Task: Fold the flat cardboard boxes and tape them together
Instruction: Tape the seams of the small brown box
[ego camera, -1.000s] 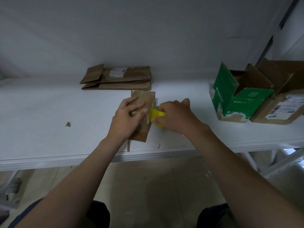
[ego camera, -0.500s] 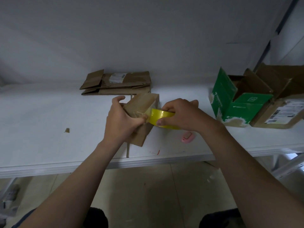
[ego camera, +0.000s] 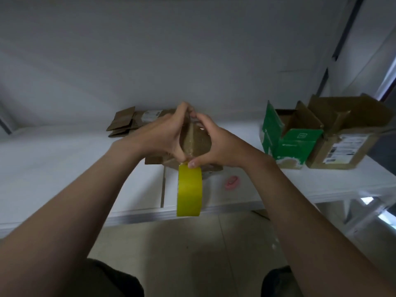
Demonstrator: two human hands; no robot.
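A small brown cardboard box (ego camera: pixel 196 142) is lifted above the white table (ego camera: pixel 64 168), tilted, with clear tape across its face. My left hand (ego camera: pixel 165 136) grips its left side and my right hand (ego camera: pixel 216 144) grips its right side, fingertips meeting at the top. A yellow tape roll (ego camera: pixel 189 190) hangs below the box by its strip, just under my right thumb. Several flat brown boxes (ego camera: pixel 132 121) lie at the back of the table, partly hidden by my left hand.
A green and white opened box (ego camera: pixel 289 144) and a larger brown opened box (ego camera: pixel 347 142) with a label stand at the right. A small pink object (ego camera: pixel 231 182) lies on the table near the front edge (ego camera: pixel 150 215). A wall rises behind.
The box has been lifted off the table and turned up between both hands. My right hand left the tape roll, which now dangles below the box.
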